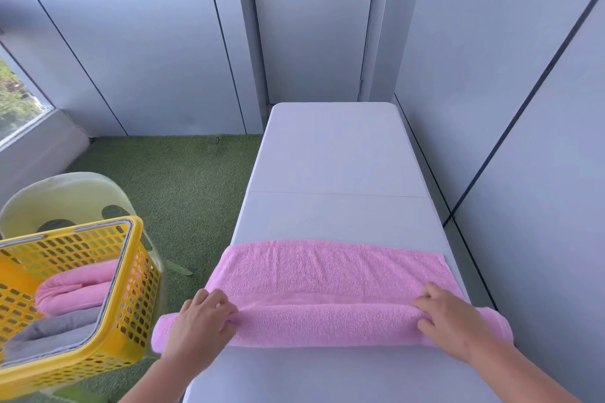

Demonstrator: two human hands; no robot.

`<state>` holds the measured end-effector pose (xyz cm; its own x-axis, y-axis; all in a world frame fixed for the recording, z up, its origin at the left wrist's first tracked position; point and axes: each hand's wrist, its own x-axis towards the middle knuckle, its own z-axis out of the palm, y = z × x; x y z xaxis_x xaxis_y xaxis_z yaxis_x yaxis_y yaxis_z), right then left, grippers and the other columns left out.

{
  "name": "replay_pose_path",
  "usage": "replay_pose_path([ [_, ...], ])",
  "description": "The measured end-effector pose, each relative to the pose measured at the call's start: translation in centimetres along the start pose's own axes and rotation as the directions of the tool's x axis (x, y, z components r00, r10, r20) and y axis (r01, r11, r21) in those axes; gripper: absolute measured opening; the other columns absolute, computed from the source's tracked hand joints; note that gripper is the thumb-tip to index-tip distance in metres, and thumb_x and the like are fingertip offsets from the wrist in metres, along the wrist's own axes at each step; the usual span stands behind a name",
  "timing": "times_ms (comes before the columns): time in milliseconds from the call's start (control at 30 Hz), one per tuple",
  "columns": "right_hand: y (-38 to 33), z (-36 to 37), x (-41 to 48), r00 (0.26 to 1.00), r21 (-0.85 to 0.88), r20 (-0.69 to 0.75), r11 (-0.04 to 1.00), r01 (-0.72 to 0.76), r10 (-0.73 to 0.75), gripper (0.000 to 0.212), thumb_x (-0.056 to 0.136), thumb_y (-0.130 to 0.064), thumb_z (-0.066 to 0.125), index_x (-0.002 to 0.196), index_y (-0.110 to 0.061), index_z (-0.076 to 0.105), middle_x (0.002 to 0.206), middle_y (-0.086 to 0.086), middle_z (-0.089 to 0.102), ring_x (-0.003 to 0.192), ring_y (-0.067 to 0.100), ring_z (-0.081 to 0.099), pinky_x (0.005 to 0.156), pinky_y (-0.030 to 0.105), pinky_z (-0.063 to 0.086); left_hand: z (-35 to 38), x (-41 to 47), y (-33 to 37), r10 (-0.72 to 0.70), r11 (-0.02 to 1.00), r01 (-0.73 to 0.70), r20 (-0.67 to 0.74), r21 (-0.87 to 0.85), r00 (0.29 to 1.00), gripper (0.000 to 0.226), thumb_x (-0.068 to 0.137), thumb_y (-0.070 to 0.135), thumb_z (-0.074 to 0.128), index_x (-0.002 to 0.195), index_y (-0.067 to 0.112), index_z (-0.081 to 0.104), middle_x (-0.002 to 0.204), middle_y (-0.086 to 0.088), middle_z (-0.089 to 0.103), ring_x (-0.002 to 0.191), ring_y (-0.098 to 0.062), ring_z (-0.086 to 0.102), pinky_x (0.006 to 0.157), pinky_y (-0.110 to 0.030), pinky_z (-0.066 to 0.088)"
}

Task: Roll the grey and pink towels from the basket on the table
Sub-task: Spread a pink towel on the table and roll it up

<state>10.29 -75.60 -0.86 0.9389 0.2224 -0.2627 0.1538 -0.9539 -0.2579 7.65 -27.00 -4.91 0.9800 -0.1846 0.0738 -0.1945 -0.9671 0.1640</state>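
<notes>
A pink towel (330,267) lies across the near part of the long white table (337,157). Its near edge is rolled into a thick roll (327,325) that overhangs both sides of the table. My left hand (199,321) grips the left part of the roll, fingers curled over its top. My right hand (448,319) grips the right part the same way. The flat rest of the towel stretches away from the roll. A yellow basket (108,298) at the left holds another pink towel (75,291) and a grey towel (55,329).
The basket sits on a pale plastic chair (65,193) on green artificial turf (183,180). Grey wall panels run close along the table's right side. A closed door (314,20) stands behind the table's far end.
</notes>
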Motion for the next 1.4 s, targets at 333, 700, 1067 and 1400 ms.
replay_pose_path([
  [333,1.2,2.7,0.2,1.000,-0.132,-0.003,0.991,0.007,-0.008,0.058,0.072,-0.039,0.059,0.129,-0.036,0.056,0.124,-0.025,0.054,0.109,0.010,0.047,0.089,0.027,0.046,0.0,-0.6,0.6,-0.031,0.999,0.032,0.114,-0.011,0.993,0.055,0.066,0.052,0.071,0.118,0.040,0.059,0.116,0.025,0.055,0.110,-0.010,0.050,0.084,-0.034,0.047],
  [700,1.1,1.5,0.8,0.995,-0.046,-0.098,0.999,-0.014,0.010,0.024,0.091,-0.031,0.043,0.110,-0.035,0.058,0.102,-0.016,0.042,0.091,0.005,0.049,0.070,0.028,0.046,0.1,-0.1,0.9,-0.077,0.997,0.076,-0.046,-0.011,0.996,0.027,0.083,0.040,0.047,0.103,0.034,0.063,0.100,0.012,0.051,0.090,-0.019,0.051,0.068,-0.038,0.048],
  [1067,0.2,2.2,0.9,0.999,-0.198,-0.032,0.980,0.023,-0.030,0.056,0.062,-0.039,0.070,0.118,-0.035,0.065,0.106,-0.026,0.063,0.099,0.010,0.046,0.081,0.027,0.048,0.4,0.8,1.2,-0.094,0.993,0.085,0.120,0.081,0.988,0.057,0.058,0.042,0.082,0.111,0.037,0.064,0.104,0.022,0.062,0.093,-0.016,0.052,0.070,-0.036,0.046],
  [1400,0.4,2.0,0.8,0.994,-0.023,-0.103,0.999,0.029,-0.032,0.036,0.084,-0.026,0.041,0.114,-0.036,0.058,0.111,-0.017,0.041,0.099,0.006,0.045,0.075,0.026,0.047,-0.1,0.7,1.5,-0.050,0.999,0.050,-0.037,-0.011,0.998,0.030,0.079,0.037,0.047,0.103,0.033,0.064,0.096,0.010,0.050,0.084,-0.018,0.052,0.060,-0.033,0.046],
])
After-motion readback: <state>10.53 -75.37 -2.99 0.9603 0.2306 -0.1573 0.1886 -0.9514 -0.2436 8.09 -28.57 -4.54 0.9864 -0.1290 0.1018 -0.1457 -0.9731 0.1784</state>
